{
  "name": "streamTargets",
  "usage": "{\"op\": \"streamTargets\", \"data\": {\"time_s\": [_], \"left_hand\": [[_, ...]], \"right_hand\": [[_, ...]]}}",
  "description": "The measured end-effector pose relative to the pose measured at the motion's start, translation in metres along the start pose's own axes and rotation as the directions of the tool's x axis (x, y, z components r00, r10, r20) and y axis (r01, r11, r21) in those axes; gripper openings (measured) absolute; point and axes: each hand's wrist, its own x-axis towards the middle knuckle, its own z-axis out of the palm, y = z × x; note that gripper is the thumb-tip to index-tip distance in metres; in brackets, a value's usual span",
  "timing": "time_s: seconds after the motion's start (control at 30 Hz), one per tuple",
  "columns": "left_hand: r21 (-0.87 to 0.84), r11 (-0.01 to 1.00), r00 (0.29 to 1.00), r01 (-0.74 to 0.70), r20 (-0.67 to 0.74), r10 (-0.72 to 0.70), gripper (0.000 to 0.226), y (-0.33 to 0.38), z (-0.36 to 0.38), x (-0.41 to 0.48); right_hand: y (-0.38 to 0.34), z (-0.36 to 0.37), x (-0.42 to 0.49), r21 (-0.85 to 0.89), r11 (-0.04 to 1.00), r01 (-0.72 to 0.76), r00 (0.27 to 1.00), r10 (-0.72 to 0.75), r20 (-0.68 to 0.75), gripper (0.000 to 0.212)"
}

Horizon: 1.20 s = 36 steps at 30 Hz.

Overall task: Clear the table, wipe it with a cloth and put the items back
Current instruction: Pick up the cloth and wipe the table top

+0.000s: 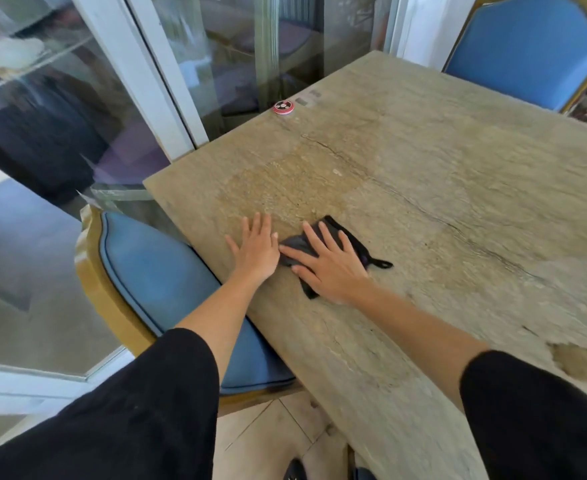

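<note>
A dark grey cloth (345,239) with black trim and a small loop lies flat on the beige stone table (441,174), near its left edge. My right hand (326,265) presses on the cloth with straight, spread fingers. My left hand (255,249) lies flat on the bare tabletop just left of the cloth, fingers straight. A darker damp patch spreads on the table beyond both hands. A small round red and black disc (283,107) sits at the table's far left edge.
A blue padded chair (153,275) with a gold frame stands tucked against the table's left side. Another blue chair (527,46) is at the far right end. Glass doors with white frames (136,71) run along the left. Tiled floor shows below.
</note>
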Motion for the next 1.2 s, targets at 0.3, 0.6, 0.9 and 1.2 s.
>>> {"op": "streamTargets", "data": {"time_s": [0.3, 0.6, 0.9, 1.2], "left_hand": [[-0.057, 0.998, 0.995, 0.035, -0.089, -0.04, 0.052, -0.018, 0.007, 0.022], [0.021, 0.999, 0.988, -0.027, -0.153, 0.03, 0.052, -0.002, 0.012, 0.013], [0.102, 0.945, 0.945, -0.31, -0.075, 0.318, 0.051, 0.059, 0.022, 0.029], [0.169, 0.923, 0.907, -0.346, -0.19, 0.375, 0.05, 0.057, 0.039, 0.032]], "right_hand": [[0.003, 0.007, -0.001, 0.089, 0.861, -0.501, 0.857, 0.508, -0.083, 0.055], [-0.011, 0.003, 0.055, 0.083, 0.863, -0.497, 0.862, 0.503, -0.066, 0.055], [0.051, 0.005, -0.019, 0.152, 0.593, -0.791, 0.582, 0.805, -0.117, 0.062], [0.06, -0.008, 0.078, 0.134, 0.747, -0.651, 0.737, 0.665, -0.125, 0.055]]}}
